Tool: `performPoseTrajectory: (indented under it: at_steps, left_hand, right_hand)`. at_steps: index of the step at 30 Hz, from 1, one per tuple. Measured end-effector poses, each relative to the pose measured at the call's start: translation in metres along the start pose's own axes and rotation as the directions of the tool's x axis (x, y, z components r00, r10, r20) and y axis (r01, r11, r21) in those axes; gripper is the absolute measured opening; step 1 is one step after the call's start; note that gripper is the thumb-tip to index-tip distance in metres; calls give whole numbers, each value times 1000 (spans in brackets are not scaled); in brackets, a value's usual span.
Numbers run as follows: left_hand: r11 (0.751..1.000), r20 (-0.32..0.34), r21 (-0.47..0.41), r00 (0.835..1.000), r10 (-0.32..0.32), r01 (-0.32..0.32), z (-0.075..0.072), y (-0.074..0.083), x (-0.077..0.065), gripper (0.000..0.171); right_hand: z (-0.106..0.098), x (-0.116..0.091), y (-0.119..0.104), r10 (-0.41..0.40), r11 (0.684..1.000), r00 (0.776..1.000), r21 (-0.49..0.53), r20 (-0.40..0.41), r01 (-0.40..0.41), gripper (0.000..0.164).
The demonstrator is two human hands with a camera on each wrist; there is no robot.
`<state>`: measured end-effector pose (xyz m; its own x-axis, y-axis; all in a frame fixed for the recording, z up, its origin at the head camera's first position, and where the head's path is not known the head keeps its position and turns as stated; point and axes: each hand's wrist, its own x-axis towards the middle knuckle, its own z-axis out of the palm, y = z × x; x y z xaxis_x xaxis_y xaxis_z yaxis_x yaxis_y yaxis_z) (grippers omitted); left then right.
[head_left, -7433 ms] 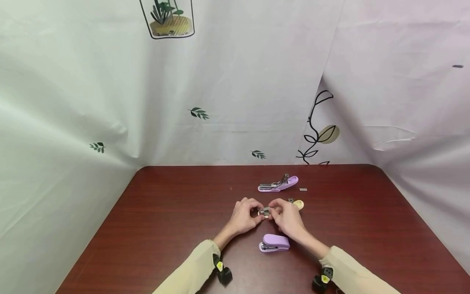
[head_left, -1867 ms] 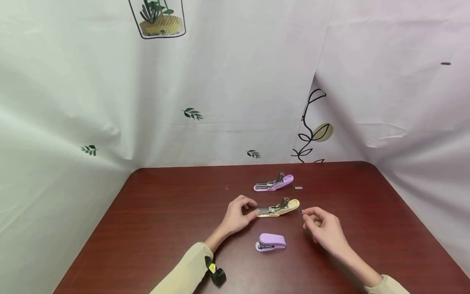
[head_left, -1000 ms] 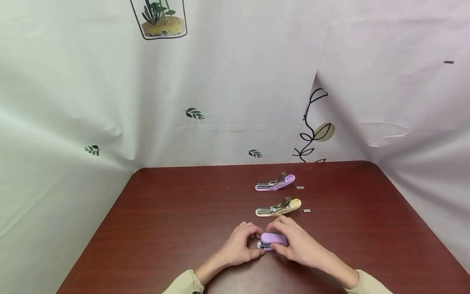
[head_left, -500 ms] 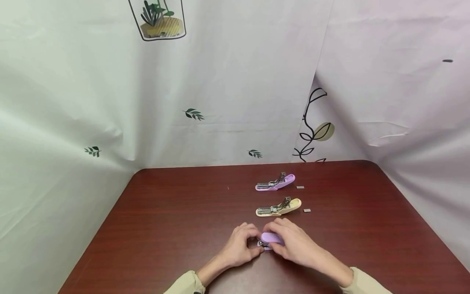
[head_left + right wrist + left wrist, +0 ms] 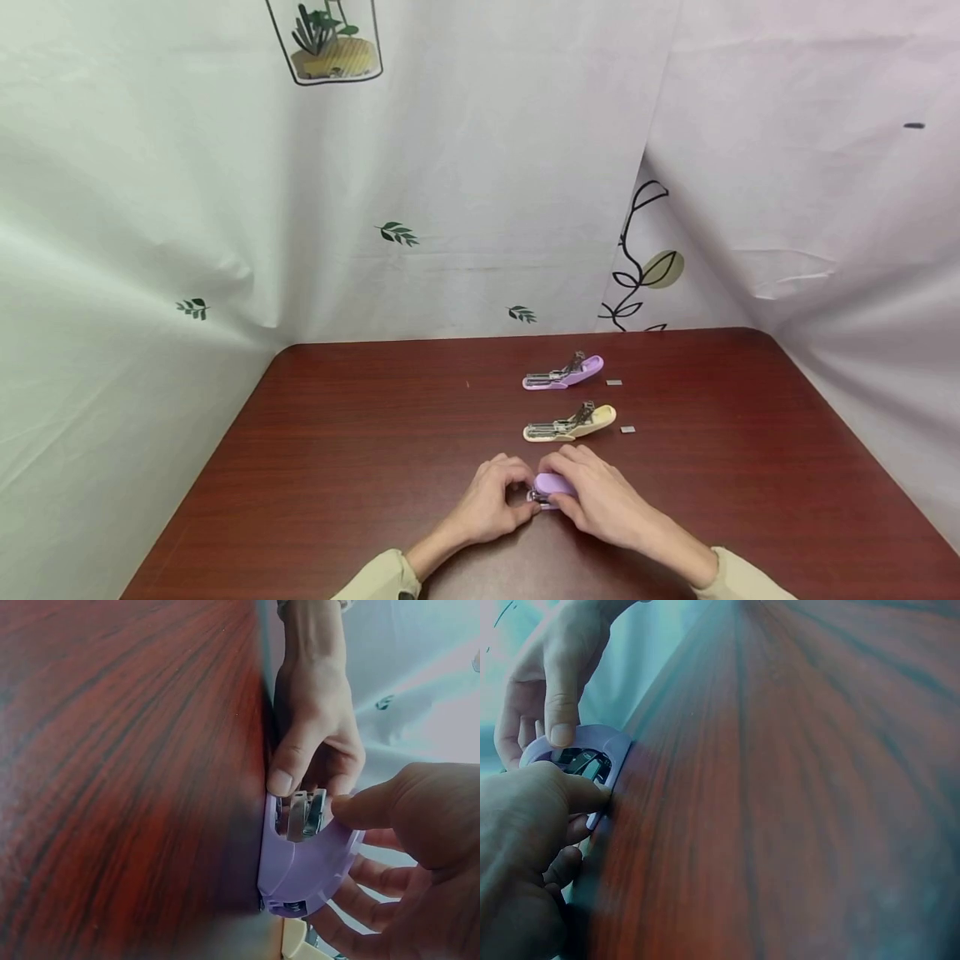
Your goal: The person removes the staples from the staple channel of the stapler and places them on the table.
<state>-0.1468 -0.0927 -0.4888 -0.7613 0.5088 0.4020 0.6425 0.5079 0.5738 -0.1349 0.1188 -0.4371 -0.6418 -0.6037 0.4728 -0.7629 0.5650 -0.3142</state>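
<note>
One table [image 5: 375, 417] is carrying everything, its far edge running between two rounded corners. Two hands are meeting over it, well short of that edge and a little right of its middle: the left hand [image 5: 489, 502] is pinching the front of the near stapler's base, and the right hand [image 5: 596, 496] is curling thumb and fingers round its cover. That near stapler [image 5: 553, 483], the one nearest the person, is sitting between them, its mouth facing left and showing metal. It is looking light and stiff, its smooth plastic probably being a little slippery; the base's sides and the cover's rounded back are seeming the surest holds, while a fingertip inside the mouth is probably risking a nip. Three staplers are showing in all, two lilac and one cream: the cream stapler [image 5: 577, 431] is lying beyond the hands and the far stapler [image 5: 561, 380] nearer the far edge, both folded back with their metal bared. Two strips [image 5: 627, 430] of grey metal, probably brittle and best being lifted by their ends, are lying flat, one just right of each folded stapler.
</note>
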Motion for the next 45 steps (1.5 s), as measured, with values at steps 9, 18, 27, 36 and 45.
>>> performPoseTrajectory:
  at_steps: [9,18,27,36,45]
  left_hand:
    - [1000,-3,-6,1000,8,-8,-1,1,1,21]
    - [999,18,-37,1000,-13,14,0,-1,0,22]
    - [999,14,-27,999,-29,29,0,1,0,21]
    - [999,16,-31,999,-39,40,-1,2,0,22]
    - [999,12,-43,1000,-25,25,-1,1,-1,22]
  right_hand:
    - [-6,-8,7,-8,994,997,107,-71,16,38]
    - [-18,-21,19,16,942,999,335,-49,2,41]
    - [-13,-34,31,18,887,991,459,-136,47,38]
    - [-15,-49,41,62,876,987,482,-147,17,42]
    - [-15,-66,52,183,736,983,666,-28,-118,33]
